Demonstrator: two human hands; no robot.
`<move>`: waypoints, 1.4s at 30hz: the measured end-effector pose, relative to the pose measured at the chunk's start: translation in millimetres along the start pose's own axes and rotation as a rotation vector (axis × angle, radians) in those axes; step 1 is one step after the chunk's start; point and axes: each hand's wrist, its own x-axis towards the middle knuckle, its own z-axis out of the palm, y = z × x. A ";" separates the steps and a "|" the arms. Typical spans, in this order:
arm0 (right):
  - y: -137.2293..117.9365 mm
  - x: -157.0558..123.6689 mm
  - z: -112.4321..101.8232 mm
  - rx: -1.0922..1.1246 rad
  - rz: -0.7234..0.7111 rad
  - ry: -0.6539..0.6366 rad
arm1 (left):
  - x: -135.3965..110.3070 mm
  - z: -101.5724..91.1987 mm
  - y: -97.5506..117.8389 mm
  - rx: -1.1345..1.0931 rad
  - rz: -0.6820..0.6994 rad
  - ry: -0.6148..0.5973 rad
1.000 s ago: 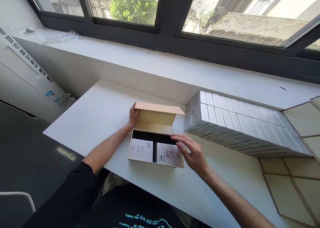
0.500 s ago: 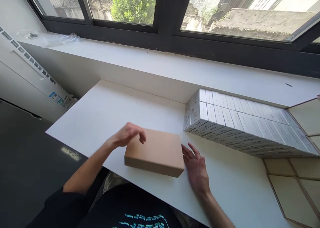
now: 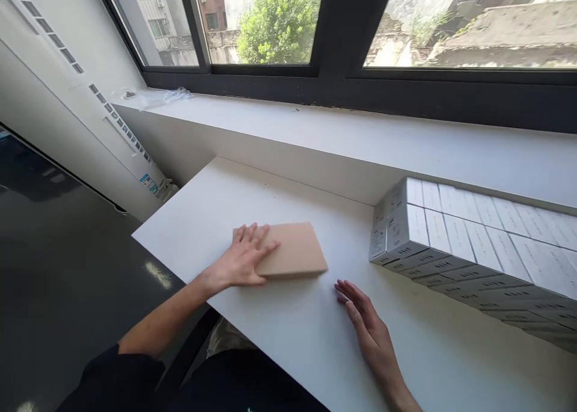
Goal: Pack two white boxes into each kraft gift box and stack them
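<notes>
A plain brown cardboard box [image 3: 295, 249] lies flat on the white table [image 3: 288, 322], its lid facing up. Spread across the left part of that lid is my left hand [image 3: 246, 258], fingers apart and palm down, gripping nothing. To the right of the box, my right hand [image 3: 365, 325] hovers by the tabletop with fingers extended and thumb apart. A gap separates it from the box's corner, and it holds nothing.
Neat rows of small white boxes [image 3: 455, 237] are stacked against the wall on the right. Behind the table runs a white windowsill [image 3: 338, 129] with clear plastic wrapping [image 3: 164, 98]. A tall white appliance [image 3: 90, 117] stands left, beyond the table's edge.
My left hand has come down flat onto the box, which has turned and shifted away from my right hand. The view has swung left.
</notes>
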 end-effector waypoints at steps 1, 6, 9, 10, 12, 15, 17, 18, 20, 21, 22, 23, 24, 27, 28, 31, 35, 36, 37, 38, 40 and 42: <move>1.6 -0.4 0.4 -0.014 0.000 -0.008 | 3.9 -1.8 -14.1 0.025 -0.090 0.015; 5.2 0.5 -1.0 -0.166 -0.049 -0.009 | 44.6 -26.6 -110.0 0.068 -0.573 0.033; 4.8 1.3 -1.2 -0.220 -0.112 0.005 | 78.0 -49.7 -170.9 0.029 -0.790 0.113; 4.2 1.0 -0.9 -0.229 -0.132 0.008 | 88.5 -56.6 -188.2 0.016 -0.839 0.157; 2.3 -0.4 -0.2 -0.246 -0.158 0.006 | 106.8 -67.1 -216.0 -0.020 -0.895 0.248; -1.6 -2.7 1.2 -0.259 -0.168 0.000 | 123.3 -72.8 -241.7 -0.055 -0.903 0.315; -3.8 -3.5 2.0 -0.253 -0.164 0.000 | 126.1 -71.9 -250.3 -0.058 -0.888 0.339; -4.7 -3.7 2.2 -0.250 -0.159 0.001 | 125.4 -71.0 -252.4 -0.058 -0.868 0.358; -6.0 -3.9 2.3 -0.241 -0.146 0.002 | 121.6 -68.6 -251.4 -0.055 -0.801 0.413; -6.6 -4.0 2.2 -0.237 -0.140 0.003 | 119.5 -66.9 -247.7 -0.045 -0.759 0.452; -7.2 -4.2 2.1 -0.234 -0.134 0.006 | 118.1 -64.2 -241.2 -0.026 -0.711 0.502; -7.9 -4.5 2.1 -0.231 -0.131 0.007 | 117.9 -60.1 -231.6 0.000 -0.659 0.559; -8.6 -4.9 2.4 -0.231 -0.131 0.007 | 119.2 -54.0 -218.5 0.025 -0.602 0.610; -10.7 -7.8 5.3 -0.241 -0.146 0.010 | 132.6 -20.8 -159.7 0.022 -0.416 0.665; -11.5 -9.6 6.5 -0.250 -0.155 0.013 | 138.9 -5.5 -135.4 -0.015 -0.369 0.632; -15.7 -18.7 4.8 -0.327 -0.180 -0.015 | 154.4 41.6 -65.0 -0.126 -0.144 0.390; -39.9 -41.1 -33.3 -0.550 -0.250 -0.002 | 157.6 77.1 -18.3 -0.155 0.178 0.203; -52.0 -47.7 -51.9 -0.610 -0.294 0.070 | 156.2 80.2 -16.7 -0.169 0.207 0.207; -66.8 -53.8 -73.9 -0.671 -0.348 0.173 | 154.5 81.7 -17.5 -0.188 0.226 0.214; -84.3 -59.0 -99.1 -0.737 -0.401 0.293 | 152.9 82.3 -19.7 -0.208 0.235 0.223; -125.5 -64.4 -156.4 -0.927 -0.504 0.555 | 150.4 82.6 -24.6 -0.245 0.229 0.247; -171.0 -60.5 -218.7 -1.130 -0.540 0.851 | 149.3 83.6 -26.8 -0.268 0.226 0.263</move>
